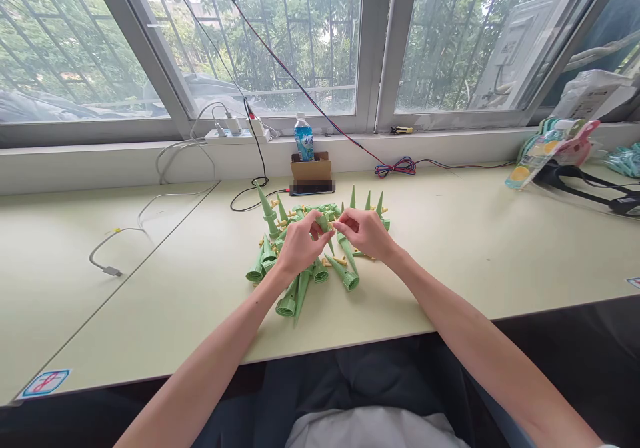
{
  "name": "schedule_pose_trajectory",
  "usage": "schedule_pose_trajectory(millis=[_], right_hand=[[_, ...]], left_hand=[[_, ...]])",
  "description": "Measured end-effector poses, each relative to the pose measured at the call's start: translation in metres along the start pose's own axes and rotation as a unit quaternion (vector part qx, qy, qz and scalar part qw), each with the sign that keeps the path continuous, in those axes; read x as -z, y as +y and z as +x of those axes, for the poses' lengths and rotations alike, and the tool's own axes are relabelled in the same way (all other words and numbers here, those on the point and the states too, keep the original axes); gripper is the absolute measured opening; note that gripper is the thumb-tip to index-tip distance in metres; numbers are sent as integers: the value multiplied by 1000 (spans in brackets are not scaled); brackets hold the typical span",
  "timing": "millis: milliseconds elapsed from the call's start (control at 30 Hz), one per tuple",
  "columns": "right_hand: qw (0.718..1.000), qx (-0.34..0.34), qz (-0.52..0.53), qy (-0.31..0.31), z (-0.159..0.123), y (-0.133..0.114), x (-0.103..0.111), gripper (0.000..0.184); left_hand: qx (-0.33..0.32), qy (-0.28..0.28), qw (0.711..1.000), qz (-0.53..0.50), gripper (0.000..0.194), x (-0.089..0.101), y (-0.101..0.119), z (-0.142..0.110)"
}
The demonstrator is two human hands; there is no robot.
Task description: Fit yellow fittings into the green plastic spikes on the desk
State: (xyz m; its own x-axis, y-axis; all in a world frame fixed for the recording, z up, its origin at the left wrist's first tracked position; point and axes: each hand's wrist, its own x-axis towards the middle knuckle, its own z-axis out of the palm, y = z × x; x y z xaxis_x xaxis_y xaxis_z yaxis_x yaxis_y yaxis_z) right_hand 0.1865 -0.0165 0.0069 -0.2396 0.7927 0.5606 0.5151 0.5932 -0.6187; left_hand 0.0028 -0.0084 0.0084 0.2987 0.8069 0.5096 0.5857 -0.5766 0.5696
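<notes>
My left hand (303, 240) is closed on a green plastic watering spike (325, 222), its wide threaded collar up and its point down. At the side of that spike my right hand (364, 233) pinches a small yellow valve (333, 225), partly hidden by the fingertips. Around and below both hands lie several more green spikes, among them one (343, 273) on its side in front and another (287, 301) nearer the table edge. Loose yellow valves (335, 261) are scattered between them. Some spikes (265, 205) stand point up at the back, with yellow valves fitted.
Behind the pile a phone (313, 188) leans by a cardboard box (311, 168), with a blue-labelled bottle (303, 138) there. Cables (397, 167) and a power strip (233, 135) lie along the window. Bagged items (540, 151) and a black frame (580, 185) sit far right on the table (450, 255).
</notes>
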Motion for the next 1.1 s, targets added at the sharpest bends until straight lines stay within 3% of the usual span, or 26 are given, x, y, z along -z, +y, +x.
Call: schedule_pose_trajectory(millis=[700, 1100], right_hand=[[1000, -13, -22, 2, 0, -2, 0, 44], [1000, -14, -16, -23, -1, -3, 0, 40]], left_hand=[[-10, -7, 1000, -15, 26, 0, 0, 0], [-20, 4, 1000, 1, 25, 1, 3, 0]])
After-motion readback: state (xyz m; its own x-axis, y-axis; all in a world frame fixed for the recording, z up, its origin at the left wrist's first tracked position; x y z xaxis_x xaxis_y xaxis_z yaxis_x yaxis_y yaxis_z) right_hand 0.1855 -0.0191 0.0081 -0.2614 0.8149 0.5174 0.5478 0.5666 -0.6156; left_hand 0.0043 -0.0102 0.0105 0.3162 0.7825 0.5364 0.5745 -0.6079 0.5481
